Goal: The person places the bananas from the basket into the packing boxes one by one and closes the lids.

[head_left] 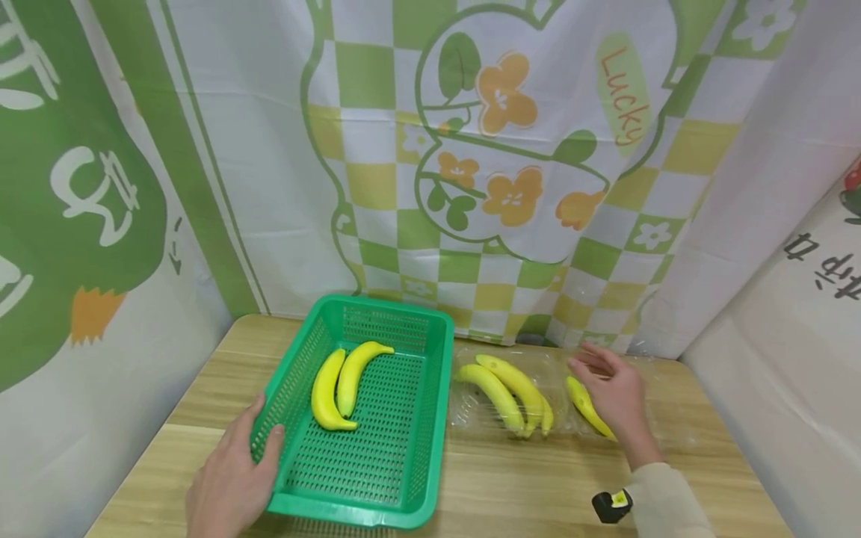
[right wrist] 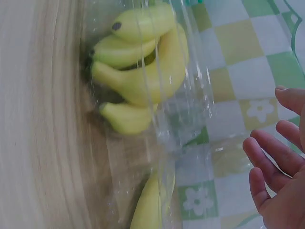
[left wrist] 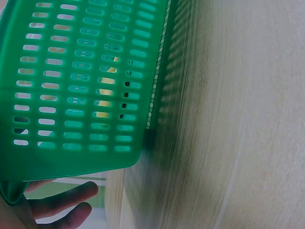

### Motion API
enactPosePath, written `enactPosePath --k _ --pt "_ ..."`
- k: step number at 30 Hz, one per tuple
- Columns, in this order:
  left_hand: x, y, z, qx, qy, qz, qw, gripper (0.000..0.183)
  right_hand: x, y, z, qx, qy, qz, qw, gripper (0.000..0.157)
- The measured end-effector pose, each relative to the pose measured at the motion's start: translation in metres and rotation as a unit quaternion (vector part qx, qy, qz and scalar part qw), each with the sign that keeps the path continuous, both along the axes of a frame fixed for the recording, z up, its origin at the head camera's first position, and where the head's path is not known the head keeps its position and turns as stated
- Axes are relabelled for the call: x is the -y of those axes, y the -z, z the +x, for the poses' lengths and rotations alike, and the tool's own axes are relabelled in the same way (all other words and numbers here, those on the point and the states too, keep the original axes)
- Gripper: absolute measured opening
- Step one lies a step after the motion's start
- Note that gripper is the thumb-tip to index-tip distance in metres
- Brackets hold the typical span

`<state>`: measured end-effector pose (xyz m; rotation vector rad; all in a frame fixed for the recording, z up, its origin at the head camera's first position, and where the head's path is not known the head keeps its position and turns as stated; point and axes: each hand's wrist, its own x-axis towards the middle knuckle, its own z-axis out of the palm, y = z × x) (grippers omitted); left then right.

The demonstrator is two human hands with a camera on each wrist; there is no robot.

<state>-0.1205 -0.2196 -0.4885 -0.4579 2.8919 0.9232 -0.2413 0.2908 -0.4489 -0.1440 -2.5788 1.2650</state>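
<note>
A green plastic basket [head_left: 440,418] stands on the table, with two yellow bananas [head_left: 327,392] lying inside it. My left hand [head_left: 232,471] grips its left rim, thumb over the inner side. In the left wrist view, fingers [left wrist: 64,200] stretch out past the rim. To the right of the basket, several bananas [head_left: 501,392] lie in a clear plastic container [right wrist: 186,119]. My right hand [head_left: 615,392] is raised above a clear section with a single banana [head_left: 585,403], which it partly covers. Its fingers [right wrist: 267,160] are spread and loosely bent, holding nothing.
Behind the wooden table [head_left: 498,486] hangs a patterned green-and-white cloth [head_left: 377,187], close to the basket and the container. A small black object with a yellow label [head_left: 612,506] sits beside my right sleeve [head_left: 673,501].
</note>
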Motion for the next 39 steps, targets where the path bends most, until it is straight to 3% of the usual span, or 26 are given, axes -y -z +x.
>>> enactPosePath --k 17,29,39 --pt "0.001 0.001 -0.002 0.004 0.003 0.0 1.0 0.077 0.053 -0.007 -0.011 -0.021 -0.048 -0.065 0.996 0.051" --pt "0.0 0.002 0.0 -0.007 0.004 -0.002 1.0 0.075 0.106 -0.011 -0.019 -0.036 -0.089 -0.09 0.991 0.041" --pt "0.001 0.002 -0.001 -0.003 0.007 -0.006 1.0 0.075 0.167 -0.018 -0.032 -0.058 -0.125 -0.126 0.982 0.035"
